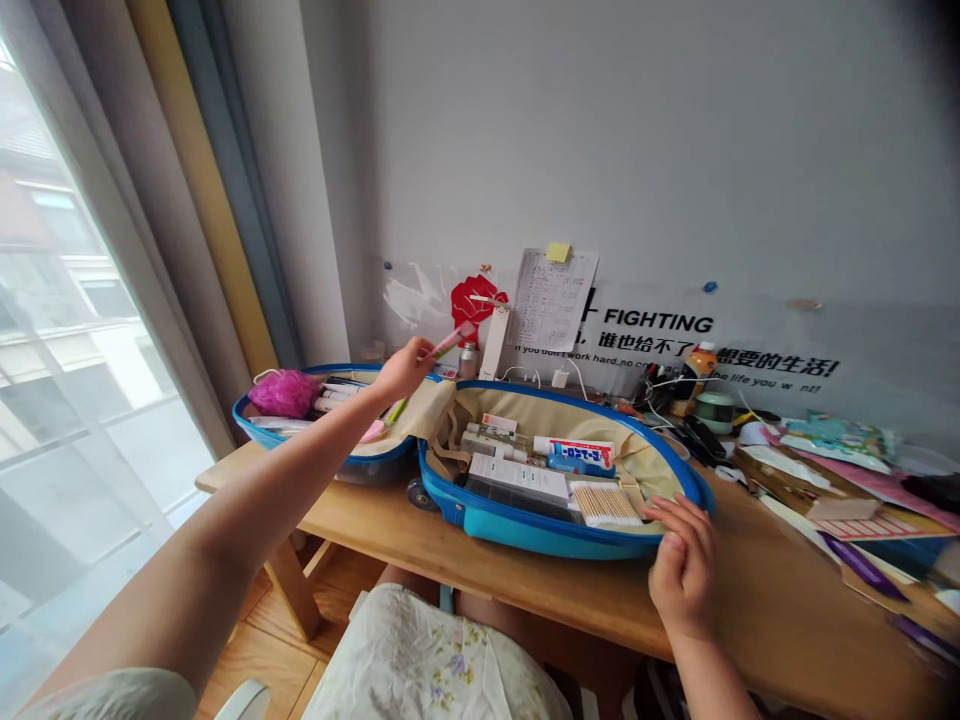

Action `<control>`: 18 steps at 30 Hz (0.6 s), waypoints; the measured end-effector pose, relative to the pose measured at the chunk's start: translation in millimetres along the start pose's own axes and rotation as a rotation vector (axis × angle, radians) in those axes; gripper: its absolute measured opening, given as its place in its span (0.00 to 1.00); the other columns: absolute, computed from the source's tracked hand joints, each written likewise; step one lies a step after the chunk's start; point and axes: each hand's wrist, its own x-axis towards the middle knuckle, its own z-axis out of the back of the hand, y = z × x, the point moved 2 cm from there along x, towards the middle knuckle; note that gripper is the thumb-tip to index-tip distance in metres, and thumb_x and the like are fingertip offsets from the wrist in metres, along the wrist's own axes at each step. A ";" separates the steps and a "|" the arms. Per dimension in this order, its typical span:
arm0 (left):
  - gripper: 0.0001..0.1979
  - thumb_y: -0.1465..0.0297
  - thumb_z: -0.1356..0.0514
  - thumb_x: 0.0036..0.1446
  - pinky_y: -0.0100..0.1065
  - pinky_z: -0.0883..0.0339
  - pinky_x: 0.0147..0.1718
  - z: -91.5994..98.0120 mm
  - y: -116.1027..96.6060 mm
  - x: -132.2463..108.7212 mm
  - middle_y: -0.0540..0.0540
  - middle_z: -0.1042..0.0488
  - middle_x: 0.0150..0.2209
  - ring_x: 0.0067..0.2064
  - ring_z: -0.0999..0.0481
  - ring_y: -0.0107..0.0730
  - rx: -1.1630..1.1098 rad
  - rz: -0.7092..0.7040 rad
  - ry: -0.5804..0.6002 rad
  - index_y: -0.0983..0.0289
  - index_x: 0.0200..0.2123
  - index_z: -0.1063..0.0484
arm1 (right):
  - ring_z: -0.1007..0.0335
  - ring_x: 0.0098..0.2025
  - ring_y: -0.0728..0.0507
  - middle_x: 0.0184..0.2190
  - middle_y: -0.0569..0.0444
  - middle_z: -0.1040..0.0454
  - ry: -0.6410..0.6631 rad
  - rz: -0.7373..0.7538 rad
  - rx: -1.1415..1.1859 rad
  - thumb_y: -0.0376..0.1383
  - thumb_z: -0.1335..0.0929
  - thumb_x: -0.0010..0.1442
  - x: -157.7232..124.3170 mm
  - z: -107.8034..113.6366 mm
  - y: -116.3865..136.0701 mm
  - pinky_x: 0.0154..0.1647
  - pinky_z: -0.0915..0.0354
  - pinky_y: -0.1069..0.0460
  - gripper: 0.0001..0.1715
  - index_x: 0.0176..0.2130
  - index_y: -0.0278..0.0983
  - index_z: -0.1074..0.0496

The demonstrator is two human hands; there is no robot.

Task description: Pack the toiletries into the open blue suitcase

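Note:
A blue suitcase (517, 530) lies open on the wooden table, its two halves spread left and right. Over the hinge side, my left hand (405, 370) is closed on a slim pink-and-green item (454, 340), its exact kind unclear. My right hand (684, 555) grips the suitcase's right front rim, fingers over the edge and thumb outside. Inside the right half are a toothpaste box (574, 450), a pack of cotton swabs (604, 503) and white boxes (517, 473). The left half holds a purple bath puff (285, 393) and several slim items, partly hidden by my left forearm.
To the right, the table (757, 600) carries clutter: an orange bottle (696, 375), a green-lidded jar (712, 411), cables, papers and a purple pen-like item (864, 566). Behind the suitcase stand a white lamp-like stand (494, 343) and a wall charger (559, 378). A curtained window is on the left.

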 end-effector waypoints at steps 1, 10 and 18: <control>0.17 0.66 0.55 0.69 0.37 0.34 0.44 -6.2 -9.5 -2.6 0.58 0.26 0.51 0.45 0.27 0.36 -0.019 -0.054 0.047 0.60 0.58 0.42 | 0.32 0.53 0.36 0.40 0.45 0.25 -0.003 0.002 0.001 0.41 0.45 0.69 0.4 0.0 0.5 0.55 0.38 0.35 0.21 0.40 0.38 0.27; 0.19 0.62 0.41 0.60 0.30 0.33 0.39 -79.4 -71.4 -41.5 0.51 0.23 0.40 0.38 0.25 0.32 0.049 -0.435 0.574 0.60 0.54 0.32 | 0.33 0.54 0.37 0.41 0.45 0.25 -0.004 0.046 -0.008 0.37 0.44 0.68 2.5 0.9 4.1 0.55 0.38 0.36 0.19 0.41 0.37 0.28; 0.17 0.65 0.41 0.60 0.32 0.34 0.49 -101.3 -75.6 -47.2 0.57 0.25 0.50 0.50 0.25 0.39 0.212 -0.543 0.607 0.61 0.51 0.29 | 0.33 0.55 0.37 0.42 0.45 0.25 0.001 0.041 0.001 0.37 0.44 0.69 1.3 0.5 3.3 0.55 0.38 0.36 0.19 0.42 0.37 0.28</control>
